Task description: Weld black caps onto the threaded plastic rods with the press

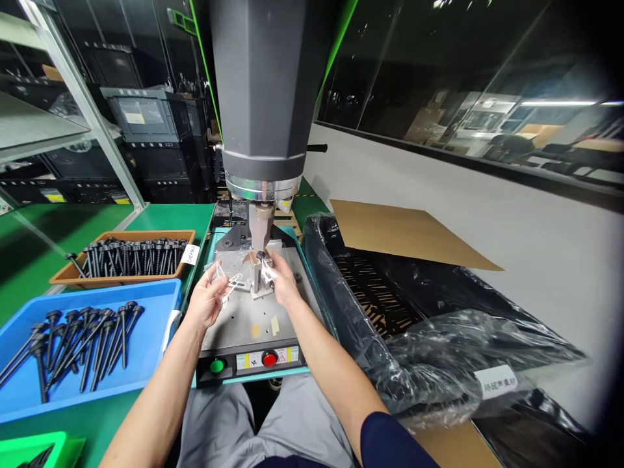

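Observation:
My left hand [208, 297] is closed in a pinch on thin white looped strands [234, 281], left of a metal fixture [255, 276] on the press plate. At the fixture's right side, my right hand [285, 279] has its fingers pressed together around something pale that they partly hide. A small black round head [260, 255] sits at the top of the fixture, close to my right fingertips. Directly above it is the metal tool tip [262, 224] of a large dark grey press head [263, 91]. Whether the tip touches the black head, I cannot tell.
On the left stand an orange tray [121, 281] and a blue tray [146, 364] with black bolt-like parts. A green button [217, 366] and a red button [270, 359] front the press. To the right, a black-plastic-lined box [370, 364] holds dark rods beside cardboard [409, 231].

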